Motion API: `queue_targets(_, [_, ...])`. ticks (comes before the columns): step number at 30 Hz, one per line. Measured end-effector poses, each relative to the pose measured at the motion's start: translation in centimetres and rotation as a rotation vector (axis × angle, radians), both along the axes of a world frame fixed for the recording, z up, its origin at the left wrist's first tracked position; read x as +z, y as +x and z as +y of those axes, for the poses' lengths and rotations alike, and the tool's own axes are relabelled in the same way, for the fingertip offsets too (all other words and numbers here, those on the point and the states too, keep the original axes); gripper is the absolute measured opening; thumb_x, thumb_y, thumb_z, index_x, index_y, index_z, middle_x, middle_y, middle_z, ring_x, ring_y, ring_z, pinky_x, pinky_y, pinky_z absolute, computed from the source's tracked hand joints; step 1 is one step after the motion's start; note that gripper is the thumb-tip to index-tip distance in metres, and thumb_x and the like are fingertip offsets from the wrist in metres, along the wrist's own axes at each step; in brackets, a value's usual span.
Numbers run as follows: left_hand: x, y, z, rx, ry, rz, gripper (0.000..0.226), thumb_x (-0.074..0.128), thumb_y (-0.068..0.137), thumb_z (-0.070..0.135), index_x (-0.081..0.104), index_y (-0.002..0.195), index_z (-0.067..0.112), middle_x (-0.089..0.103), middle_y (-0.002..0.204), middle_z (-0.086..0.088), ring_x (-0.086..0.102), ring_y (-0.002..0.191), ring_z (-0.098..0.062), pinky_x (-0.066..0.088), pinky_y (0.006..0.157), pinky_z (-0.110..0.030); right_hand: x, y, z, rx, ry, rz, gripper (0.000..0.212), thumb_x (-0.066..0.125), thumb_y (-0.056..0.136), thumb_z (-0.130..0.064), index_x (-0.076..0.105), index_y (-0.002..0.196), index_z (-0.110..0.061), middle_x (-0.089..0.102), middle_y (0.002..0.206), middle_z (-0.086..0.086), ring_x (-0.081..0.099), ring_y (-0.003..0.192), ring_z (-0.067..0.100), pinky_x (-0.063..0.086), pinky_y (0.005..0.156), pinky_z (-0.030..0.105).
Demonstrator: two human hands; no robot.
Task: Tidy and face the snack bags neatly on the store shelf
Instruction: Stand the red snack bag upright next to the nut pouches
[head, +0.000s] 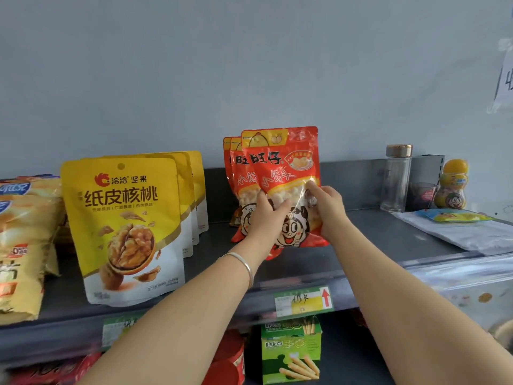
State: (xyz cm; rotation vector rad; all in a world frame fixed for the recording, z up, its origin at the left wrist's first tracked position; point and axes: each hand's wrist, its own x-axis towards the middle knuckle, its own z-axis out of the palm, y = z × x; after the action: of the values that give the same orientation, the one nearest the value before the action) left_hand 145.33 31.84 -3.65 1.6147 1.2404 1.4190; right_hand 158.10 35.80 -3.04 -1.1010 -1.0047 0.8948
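Observation:
A red snack bag [288, 168] with a cartoon face stands upright at the middle of the dark grey shelf [388, 234], in front of two more red bags [236, 168] of the same kind. My left hand [268, 215] grips its lower left side and my right hand [326, 202] grips its right side, so both hold the front bag. A row of yellow walnut bags [122, 226] stands upright to the left, labels facing me. Pale yellow chip bags [25, 245] fill the far left.
At the back right of the shelf stand a clear bottle [395, 179], a small dark cup [422, 194] and a yellow jar [452, 184]. A white flat packet [472, 234] lies there too. Price tags [304, 301] line the shelf edge; green boxes [291, 354] sit on the shelf below.

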Motion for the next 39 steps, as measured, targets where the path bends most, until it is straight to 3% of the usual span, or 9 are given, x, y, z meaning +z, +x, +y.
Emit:
queue_targets(5, [-0.9, -3.2, 0.4, 0.064, -0.057, -0.112, 0.049, 0.051, 0.095, 0.029, 0.035, 0.14, 0.02, 0.053, 0.129, -0.002, 0.05, 0.12, -0.022, 0.04, 0.099, -0.036, -0.5, -3.3, 0.8, 0.12, -0.083, -0.081, 0.023, 0.058, 0.091, -0.03, 0.056, 0.104, -0.011, 0.068, 0.106, 0.014, 0.067, 0.096, 0.03, 0.055, 0.087, 0.047])
queue_targets(11, [-0.3, -4.0, 0.8, 0.047, -0.045, -0.054, 0.047, 0.047, 0.097, 0.025, 0.034, 0.142, 0.02, 0.052, 0.133, -0.003, 0.049, 0.122, -0.023, 0.039, 0.102, -0.038, -0.4, -4.0, 1.7, 0.055, -0.03, -0.052, 0.02, 0.053, 0.095, -0.028, 0.052, 0.104, -0.01, 0.064, 0.102, 0.013, 0.064, 0.087, 0.028, 0.056, 0.077, 0.041])
queue_targets(17, [-0.5, -3.4, 1.3, 0.073, -0.095, -0.073, 0.051, 0.045, 0.098, 0.028, 0.027, 0.146, 0.022, 0.047, 0.139, -0.004, 0.044, 0.128, -0.025, 0.036, 0.106, -0.042, -0.4, -4.0, 2.2, 0.049, -0.073, -0.095, 0.021, 0.049, 0.097, -0.03, 0.049, 0.109, -0.013, 0.063, 0.109, 0.012, 0.064, 0.1, 0.029, 0.054, 0.089, 0.048])
queue_targets(26, [-0.7, -3.2, 1.0, 0.075, -0.062, -0.139, 0.055, 0.054, 0.094, 0.024, 0.029, 0.143, 0.02, 0.048, 0.136, -0.003, 0.046, 0.126, -0.023, 0.037, 0.102, -0.039, -0.5, -3.7, 2.3, 0.039, -0.105, -0.094, 0.044, 0.057, 0.084, -0.041, 0.05, 0.121, -0.017, 0.066, 0.109, 0.008, 0.067, 0.093, 0.027, 0.057, 0.084, 0.047])
queue_targets(31, [-0.6, -2.9, 1.0, 0.041, -0.116, -0.196, 0.056, 0.044, 0.098, 0.031, 0.018, 0.147, 0.024, 0.044, 0.14, -0.003, 0.043, 0.129, -0.025, 0.036, 0.104, -0.042, -0.2, -4.2, 1.9, 0.049, -0.103, -0.127, 0.037, 0.054, 0.091, -0.04, 0.048, 0.117, -0.014, 0.062, 0.109, 0.008, 0.064, 0.098, 0.027, 0.055, 0.087, 0.046])
queue_targets(36, [-0.8, -3.4, 1.3, 0.157, -0.07, -0.278, 0.038, 0.029, 0.103, 0.03, 0.043, 0.135, 0.017, 0.054, 0.128, -0.005, 0.053, 0.115, -0.019, 0.043, 0.095, -0.035, -0.3, -4.4, 2.1, 0.016, -0.076, -0.161, 0.032, 0.051, 0.093, -0.04, 0.045, 0.112, -0.015, 0.061, 0.111, 0.01, 0.062, 0.1, 0.028, 0.054, 0.089, 0.049])
queue_targets(39, [-0.4, -3.7, 1.6, 0.193, -0.136, -0.306, 0.03, 0.033, 0.102, 0.026, 0.059, 0.112, 0.014, 0.061, 0.114, -0.007, 0.057, 0.107, -0.022, 0.047, 0.094, -0.039, -0.5, -4.3, 2.0, 0.019, -0.083, -0.146, 0.028, 0.048, 0.095, -0.039, 0.046, 0.111, -0.017, 0.061, 0.111, 0.01, 0.062, 0.1, 0.028, 0.054, 0.088, 0.049])
